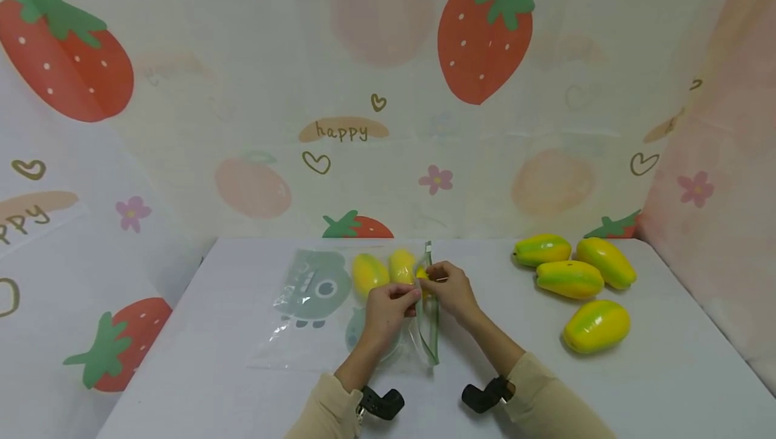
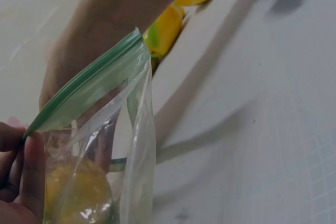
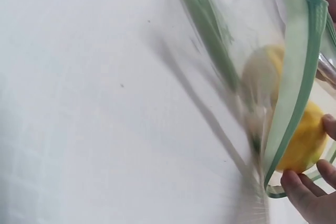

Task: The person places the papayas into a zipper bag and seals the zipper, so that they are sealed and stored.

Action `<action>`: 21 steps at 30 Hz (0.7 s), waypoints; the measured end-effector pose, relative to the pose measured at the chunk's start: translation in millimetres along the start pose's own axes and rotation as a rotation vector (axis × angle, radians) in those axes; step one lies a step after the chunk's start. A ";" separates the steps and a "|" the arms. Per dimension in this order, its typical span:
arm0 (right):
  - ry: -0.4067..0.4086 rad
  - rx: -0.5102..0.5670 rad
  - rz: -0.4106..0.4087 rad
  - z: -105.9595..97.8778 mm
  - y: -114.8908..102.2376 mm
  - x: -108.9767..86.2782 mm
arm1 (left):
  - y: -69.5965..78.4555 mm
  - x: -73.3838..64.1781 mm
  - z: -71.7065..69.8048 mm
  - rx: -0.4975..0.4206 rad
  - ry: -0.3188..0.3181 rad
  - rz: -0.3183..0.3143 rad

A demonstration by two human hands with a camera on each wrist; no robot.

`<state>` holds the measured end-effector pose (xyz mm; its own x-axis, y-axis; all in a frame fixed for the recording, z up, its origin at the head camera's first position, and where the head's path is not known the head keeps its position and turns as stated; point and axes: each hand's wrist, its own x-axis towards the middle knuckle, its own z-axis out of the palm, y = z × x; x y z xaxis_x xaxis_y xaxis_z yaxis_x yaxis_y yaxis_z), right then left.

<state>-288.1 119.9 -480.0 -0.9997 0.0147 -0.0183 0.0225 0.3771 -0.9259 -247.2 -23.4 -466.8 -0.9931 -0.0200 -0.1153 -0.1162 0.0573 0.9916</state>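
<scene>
A clear zip bag [image 1: 273, 353] with printed cartoon monsters and a green zip edge [image 2: 86, 85] lies flat, its mouth parted toward the right. My left hand [image 1: 386, 311] pinches the bag's edge at the mouth between thumb and fingers. Two yellow papayas [image 1: 369, 275] are inside, behind the film. At the opening, my right hand [image 1: 455, 294] holds another papaya [image 3: 303, 141], with fingertips [image 3: 294, 182] on its lower side. That fruit is partly covered by the bag's rim and the hand in the head view.
Several yellow-green papayas [image 1: 570, 279] sit grouped at the back right of the white table [image 1: 200, 351], one papaya [image 1: 597, 326] nearer the front. A strawberry-printed cloth [image 1: 261, 89] hangs behind and along the sides. Black cameras [image 1: 382, 403] are strapped to both wrists.
</scene>
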 end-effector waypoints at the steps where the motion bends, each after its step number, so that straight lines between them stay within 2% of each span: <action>1: -0.001 0.008 0.003 0.6 0.0 -0.3 | -0.3 0.2 0.0 -0.002 0.001 0.001; 7: -0.036 0.028 -0.028 3.3 0.3 -1.6 | -4.4 1.6 -0.2 -0.013 0.003 0.020; 12: -0.148 0.061 -0.031 4.5 -1.8 -1.3 | -4.3 1.2 -1.5 -0.007 -0.006 0.021; 16: -0.231 0.037 -0.026 2.9 -1.3 0.6 | -2.4 1.2 -1.9 -0.009 -0.006 0.014; 21: -0.268 -0.011 -0.057 -7.8 -2.1 3.1 | -1.4 2.5 -1.7 0.003 0.004 0.006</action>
<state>-291.2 126.4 -475.1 -0.9654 -0.2521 -0.0672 -0.0350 0.3806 -0.9241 -249.5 -25.2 -468.3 -0.9938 -0.0240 -0.1086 -0.1098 0.0601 0.9921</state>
